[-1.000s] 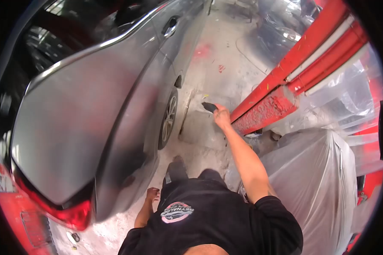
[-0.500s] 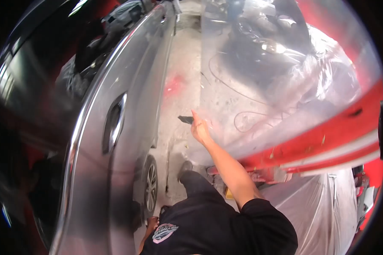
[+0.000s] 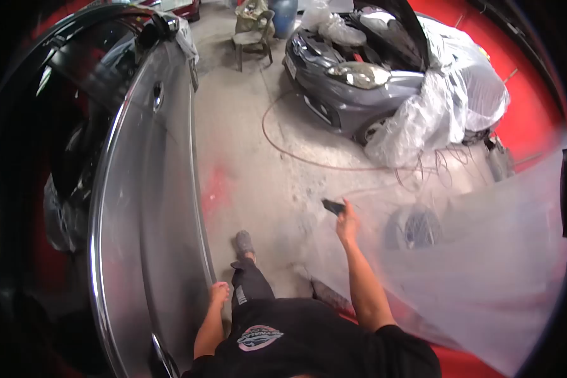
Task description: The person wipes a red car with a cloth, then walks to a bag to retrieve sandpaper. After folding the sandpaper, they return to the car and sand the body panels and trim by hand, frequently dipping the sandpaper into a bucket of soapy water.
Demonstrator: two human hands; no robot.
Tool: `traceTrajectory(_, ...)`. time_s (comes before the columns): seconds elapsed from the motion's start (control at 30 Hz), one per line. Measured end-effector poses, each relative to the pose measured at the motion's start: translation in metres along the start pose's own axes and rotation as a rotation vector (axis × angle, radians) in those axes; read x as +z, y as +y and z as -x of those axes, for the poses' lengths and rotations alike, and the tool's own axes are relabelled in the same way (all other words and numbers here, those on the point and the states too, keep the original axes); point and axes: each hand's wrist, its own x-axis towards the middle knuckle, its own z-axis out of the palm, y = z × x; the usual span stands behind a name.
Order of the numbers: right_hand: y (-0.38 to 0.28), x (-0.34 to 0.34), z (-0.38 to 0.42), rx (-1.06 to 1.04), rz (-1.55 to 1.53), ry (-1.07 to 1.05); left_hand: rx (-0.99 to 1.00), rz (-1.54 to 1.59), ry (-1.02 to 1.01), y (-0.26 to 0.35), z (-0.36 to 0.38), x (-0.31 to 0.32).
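Observation:
My right hand [image 3: 347, 225] is held out ahead of me, closed around a small flat black object [image 3: 334, 206] that points left; its exact kind cannot be made out. Behind that forearm spreads a translucent plastic sheet [image 3: 479, 258], and the hand is near its left part. Low at my left side, my left hand [image 3: 218, 293] has its fingers curled in, with nothing visible in them. It is close to the lower edge of the grey car side [image 3: 170, 208]; contact cannot be judged.
A grey car [image 3: 359, 94] with raised hood stands ahead, partly under crumpled plastic [image 3: 416, 120]. A thin reddish hose [image 3: 315, 162] loops over the concrete floor [image 3: 258, 183]. Farther back are a chair [image 3: 253, 41] and a blue barrel [image 3: 285, 17]. Red panels border the right.
My view has moved forward along the car. The plastic sheet that hung across the right side now lies lower right, uncovering the grey car. The black object is still in my right hand.

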Motion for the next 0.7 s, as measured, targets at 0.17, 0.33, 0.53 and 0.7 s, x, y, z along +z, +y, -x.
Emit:
traceTrajectory(0.17,0.047,0.011,-0.084,0.337,-0.017,-0.124,-0.037,-0.167,-0.101,0.15,-0.149,0.008)
traceTrajectory(0.33,0.078,0.012,-0.116,0.393,0.237,-0.116,-0.061,-0.216,-0.073,0.311,-0.246,0.005)
traceTrajectory(0.53,0.234,0.129,-0.106,0.876,0.009,0.079,0.104,-0.441,-0.078,0.53,-0.398,0.04)
traceTrajectory(0.7,0.236,0.242,-0.283,0.932,0.399,-0.214,0.042,-0.202,0.021,0.68,-0.49,0.095)
